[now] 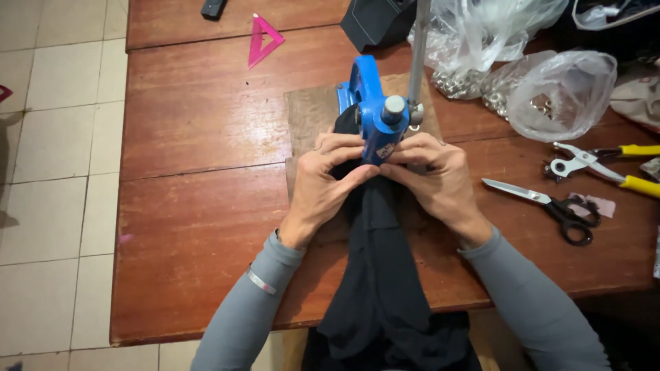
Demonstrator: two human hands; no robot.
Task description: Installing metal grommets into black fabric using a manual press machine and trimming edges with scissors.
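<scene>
A blue hand press [375, 110] with a grey lever [418, 48] stands on a brown board [313, 113] on the wooden table [206, 137]. A black garment [378, 275] runs from the table's near edge up under the press head. My left hand [323, 182] pinches the fabric on the left of the press, fingers closed on it. My right hand [433, 175] grips the same fabric on the right, thumbs almost touching under the press. The spot of cloth beneath the press head is hidden.
Black-handled scissors [550, 203] and yellow-handled pliers [605, 168] lie to the right. Clear plastic bags [564, 89] with several metal eyelets sit at the back right. A pink triangle ruler [262, 38] and a dark box [378, 20] lie further back. Tiled floor is on the left.
</scene>
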